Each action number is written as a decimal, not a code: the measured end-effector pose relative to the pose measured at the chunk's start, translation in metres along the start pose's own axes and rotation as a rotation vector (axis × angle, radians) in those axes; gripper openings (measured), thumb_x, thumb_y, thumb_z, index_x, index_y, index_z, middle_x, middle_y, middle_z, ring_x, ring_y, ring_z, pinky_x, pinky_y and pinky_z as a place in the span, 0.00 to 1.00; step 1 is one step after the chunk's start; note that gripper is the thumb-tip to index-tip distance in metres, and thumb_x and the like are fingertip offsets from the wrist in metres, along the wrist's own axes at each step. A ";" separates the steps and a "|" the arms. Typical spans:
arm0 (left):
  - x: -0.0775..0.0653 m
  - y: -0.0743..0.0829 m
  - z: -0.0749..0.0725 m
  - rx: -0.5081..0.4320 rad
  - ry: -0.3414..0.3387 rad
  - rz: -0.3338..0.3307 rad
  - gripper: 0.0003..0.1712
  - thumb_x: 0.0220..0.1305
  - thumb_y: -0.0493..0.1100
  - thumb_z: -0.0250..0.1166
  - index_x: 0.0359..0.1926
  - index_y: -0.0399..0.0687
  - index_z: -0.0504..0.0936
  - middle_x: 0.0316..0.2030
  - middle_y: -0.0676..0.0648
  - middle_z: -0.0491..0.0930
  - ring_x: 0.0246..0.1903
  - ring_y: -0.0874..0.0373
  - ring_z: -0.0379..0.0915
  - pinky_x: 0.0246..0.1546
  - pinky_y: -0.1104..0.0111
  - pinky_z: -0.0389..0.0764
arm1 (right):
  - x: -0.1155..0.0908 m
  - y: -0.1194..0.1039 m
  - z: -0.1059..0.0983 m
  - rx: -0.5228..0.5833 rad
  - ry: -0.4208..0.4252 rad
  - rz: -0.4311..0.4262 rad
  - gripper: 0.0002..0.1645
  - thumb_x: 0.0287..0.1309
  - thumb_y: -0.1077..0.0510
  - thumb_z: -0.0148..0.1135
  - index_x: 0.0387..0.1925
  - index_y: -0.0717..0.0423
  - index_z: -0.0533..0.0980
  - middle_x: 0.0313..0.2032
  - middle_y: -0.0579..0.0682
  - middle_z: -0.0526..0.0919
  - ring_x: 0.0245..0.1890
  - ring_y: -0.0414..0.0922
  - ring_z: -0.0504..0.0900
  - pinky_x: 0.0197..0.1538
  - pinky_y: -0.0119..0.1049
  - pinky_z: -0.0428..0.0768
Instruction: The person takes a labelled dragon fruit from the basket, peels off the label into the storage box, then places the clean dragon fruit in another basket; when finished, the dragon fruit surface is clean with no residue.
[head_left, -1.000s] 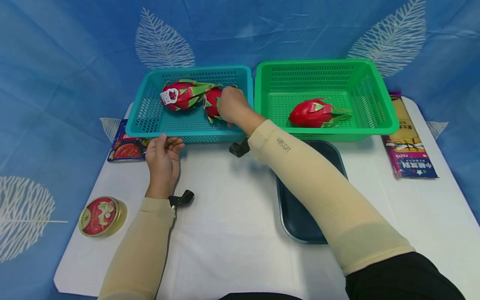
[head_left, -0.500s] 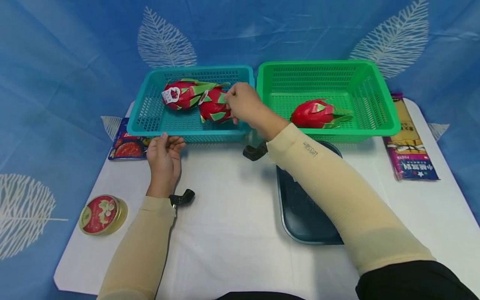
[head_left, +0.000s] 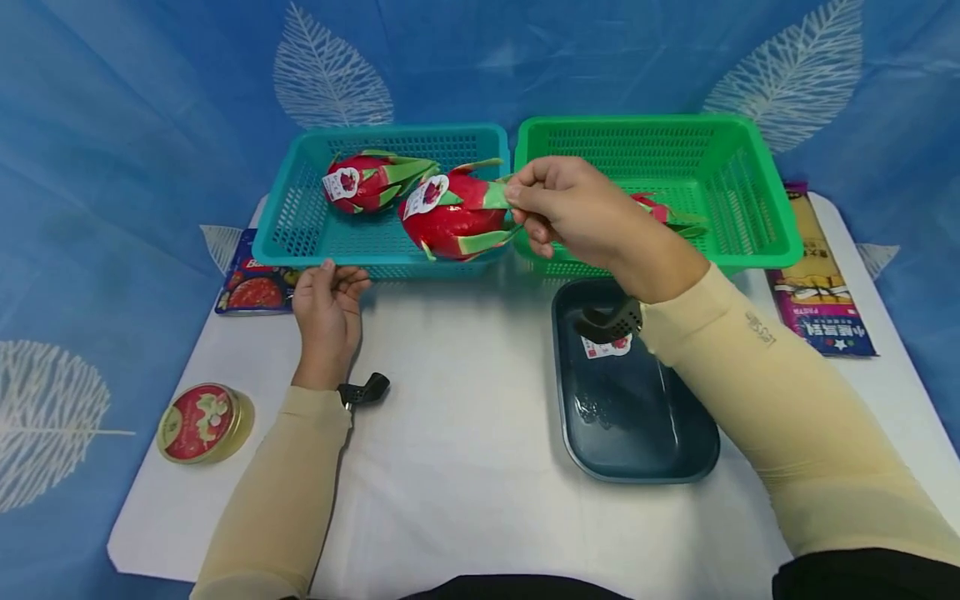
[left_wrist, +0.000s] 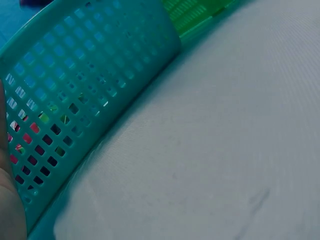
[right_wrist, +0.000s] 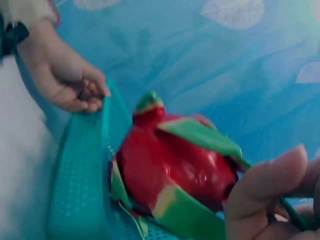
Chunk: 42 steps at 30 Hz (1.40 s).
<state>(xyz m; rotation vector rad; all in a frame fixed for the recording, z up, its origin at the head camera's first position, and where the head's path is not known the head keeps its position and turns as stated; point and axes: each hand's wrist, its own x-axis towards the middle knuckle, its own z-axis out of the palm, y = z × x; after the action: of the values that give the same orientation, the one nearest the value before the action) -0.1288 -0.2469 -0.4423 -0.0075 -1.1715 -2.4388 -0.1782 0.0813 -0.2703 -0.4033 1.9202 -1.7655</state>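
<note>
My right hand [head_left: 577, 208] pinches the green leafy end of a red dragon fruit [head_left: 457, 221], which hangs over the right side of the blue basket [head_left: 427, 272]. A white sticker marks this fruit's skin. In the right wrist view the fruit [right_wrist: 175, 165] looms large beside the thumb. My left hand [head_left: 326, 321] grips the basket's front rim, thumb on top and fingers curled against the outer wall. Another stickered dragon fruit [head_left: 360, 187] lies inside that basket. Behind my right hand, a further dragon fruit [head_left: 658, 210] is partly hidden in the green basket [head_left: 780, 242].
A dark tray [head_left: 637, 442] with a loose white sticker [head_left: 606, 347] in it sits under my right forearm. A round red-topped tin [head_left: 202, 423] and a blue packet [head_left: 255, 287] are at the left. At the right lies a pasta packet [head_left: 825, 300].
My right hand has lifted the dragon fruit by its leaves and drawn it right and towards me. The right forearm has shifted right, uncovering more of the tray. My left hand stays at the rim.
</note>
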 end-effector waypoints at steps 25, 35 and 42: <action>0.004 0.000 -0.002 0.011 0.014 -0.029 0.11 0.83 0.39 0.56 0.44 0.33 0.72 0.40 0.33 0.79 0.38 0.48 0.82 0.43 0.65 0.87 | -0.048 0.058 0.016 0.043 -0.377 0.001 0.08 0.80 0.65 0.51 0.48 0.70 0.69 0.27 0.62 0.71 0.18 0.47 0.69 0.22 0.38 0.78; 0.006 0.000 -0.001 -0.019 0.038 -0.038 0.10 0.82 0.38 0.56 0.42 0.32 0.71 0.39 0.33 0.79 0.36 0.48 0.82 0.42 0.64 0.87 | -0.038 0.073 0.029 0.009 -0.428 0.081 0.08 0.80 0.64 0.54 0.47 0.69 0.70 0.27 0.61 0.71 0.18 0.47 0.71 0.22 0.36 0.79; 0.005 -0.001 -0.003 0.000 0.012 -0.021 0.11 0.82 0.39 0.57 0.43 0.33 0.71 0.40 0.33 0.79 0.37 0.48 0.82 0.43 0.64 0.87 | -0.032 0.080 0.035 0.007 -0.451 0.109 0.08 0.80 0.64 0.54 0.48 0.69 0.71 0.28 0.61 0.73 0.19 0.47 0.72 0.23 0.36 0.79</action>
<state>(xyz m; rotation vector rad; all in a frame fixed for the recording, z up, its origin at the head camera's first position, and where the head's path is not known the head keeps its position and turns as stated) -0.1328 -0.2501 -0.4439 0.0188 -1.1725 -2.4535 -0.1235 0.0787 -0.3454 -0.6228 1.5837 -1.4602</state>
